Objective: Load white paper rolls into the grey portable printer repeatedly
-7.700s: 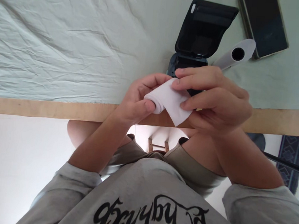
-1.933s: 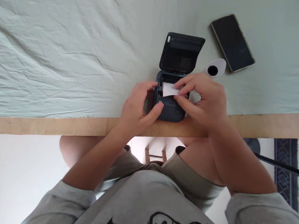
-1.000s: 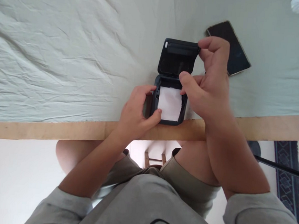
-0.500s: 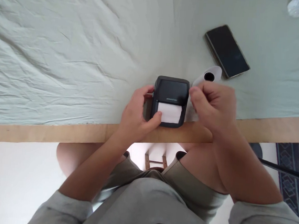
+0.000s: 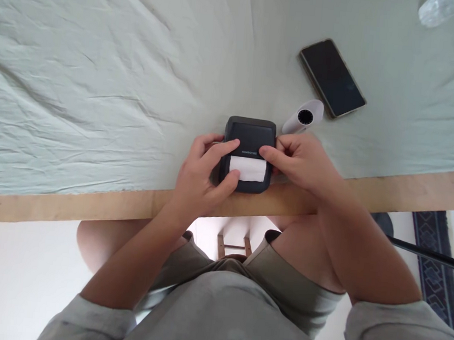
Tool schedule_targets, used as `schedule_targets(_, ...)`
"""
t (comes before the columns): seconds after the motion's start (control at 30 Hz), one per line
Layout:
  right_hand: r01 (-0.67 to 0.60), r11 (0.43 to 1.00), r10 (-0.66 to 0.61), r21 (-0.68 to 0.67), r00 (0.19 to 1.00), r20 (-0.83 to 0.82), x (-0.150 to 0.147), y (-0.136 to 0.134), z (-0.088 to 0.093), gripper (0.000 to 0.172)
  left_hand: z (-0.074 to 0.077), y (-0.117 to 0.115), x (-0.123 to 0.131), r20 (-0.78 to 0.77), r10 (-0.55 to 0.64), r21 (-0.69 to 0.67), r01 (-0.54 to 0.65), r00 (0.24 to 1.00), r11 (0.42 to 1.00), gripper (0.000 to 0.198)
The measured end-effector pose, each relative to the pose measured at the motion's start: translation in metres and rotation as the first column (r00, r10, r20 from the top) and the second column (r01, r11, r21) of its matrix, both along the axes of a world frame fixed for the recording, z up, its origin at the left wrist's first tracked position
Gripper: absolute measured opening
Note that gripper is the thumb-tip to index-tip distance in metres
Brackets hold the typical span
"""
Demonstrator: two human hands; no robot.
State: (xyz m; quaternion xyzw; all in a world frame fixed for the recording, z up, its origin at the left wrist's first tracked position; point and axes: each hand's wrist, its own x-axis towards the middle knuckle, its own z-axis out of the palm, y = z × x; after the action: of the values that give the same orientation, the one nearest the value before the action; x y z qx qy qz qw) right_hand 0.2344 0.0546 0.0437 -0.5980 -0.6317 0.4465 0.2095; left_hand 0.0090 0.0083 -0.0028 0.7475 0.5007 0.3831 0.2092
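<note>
Right hand (image 5: 301, 157) had moved in onto the paper-roll printer (image 5: 249, 150); left hand (image 5: 199, 173) now reached up to its lid (image 5: 250, 134)

Nearest, beyond the grey shirt (image 5: 215, 316), ran the table's wooden edge (image 5: 91, 201). The printer sat right at that edge, likely so both hands could work close to the body. Its lid lay down, with a white paper strip (image 5: 252, 170) showing below it.

The left hand was spread over the printer's left side, thumb on the strip's margin and index fingertip on the lid, seemingly steadying everything and keeping the paper flat. The right hand pinched the opposite edge, thumb on top and fingers curled down the side, perhaps as a counterhold; I couldn't tell where those fingertips ended.

Farther along the green cloth (image 5: 99, 92), a white paper roll (image 5: 293, 124) appeared to stand on end, dark core upward, near the right hand but out of its way. Beyond lay a smartphone (image 5: 332, 77), slanted, screen up and dark, and farthest, some crinkled clear plastic (image 5: 438, 11).
</note>
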Motion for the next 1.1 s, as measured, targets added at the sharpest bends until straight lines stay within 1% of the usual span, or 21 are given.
schedule_targets(0.13,0.024,0.999,-0.023,-0.028,1.0,0.016,-0.003,0.002,0.003,0.057,0.0,0.001,0.0,-0.016,0.013,-0.019,-0.013,1.0,1.0,0.041)
schedule_targets(0.3,0.012,0.999,-0.011,-0.035,1.0,0.021,-0.004,0.001,0.001,0.057,0.001,0.001,0.0,-0.034,0.006,-0.044,-0.008,0.999,0.999,0.043)
schedule_targets(0.37,0.016,1.0,-0.016,-0.001,0.999,0.032,-0.002,0.0,-0.002,0.056,0.002,-0.001,0.001,-0.04,0.008,-0.088,-0.011,0.999,0.996,0.053)
schedule_targets(0.47,0.016,1.0,-0.016,0.02,1.0,0.011,0.001,-0.003,-0.009,0.055,0.004,-0.004,0.001,-0.066,-0.01,-0.161,-0.001,0.998,0.987,0.076)
schedule_targets(0.57,-0.003,0.998,0.007,0.055,0.998,-0.063,0.004,-0.004,-0.016,0.065,0.007,-0.007,-0.003,-0.169,-0.084,-0.19,0.051,0.982,0.98,0.097)
schedule_targets(0.63,-0.012,0.995,0.021,0.098,0.996,-0.089,0.006,-0.004,-0.019,0.071,0.007,-0.007,-0.006,-0.23,-0.116,-0.21,0.067,0.966,0.975,0.106)
schedule_targets(0.73,-0.038,0.992,0.047,0.122,0.996,-0.074,0.007,-0.003,-0.02,0.074,0.003,-0.004,-0.013,-0.254,-0.129,-0.213,0.075,0.959,0.974,0.111)
schedule_targets(0.87,-0.086,0.984,0.085,0.156,0.996,0.015,0.009,-0.004,-0.023,0.073,-0.002,0.001,-0.018,-0.238,-0.134,-0.185,0.091,0.962,0.979,0.116)
schedule_targets(1.0,-0.106,0.97,0.096,0.22,0.994,0.054,0.01,-0.005,-0.029,0.067,-0.002,0.003,-0.018,-0.244,-0.122,-0.191,0.075,0.962,0.979,0.113)
schedule_targets(1.1,-0.109,0.96,0.095,0.26,0.993,0.066,0.01,-0.006,-0.03,0.06,-0.001,0.002,-0.016,-0.268,-0.101,-0.191,0.05,0.958,0.98,0.114)
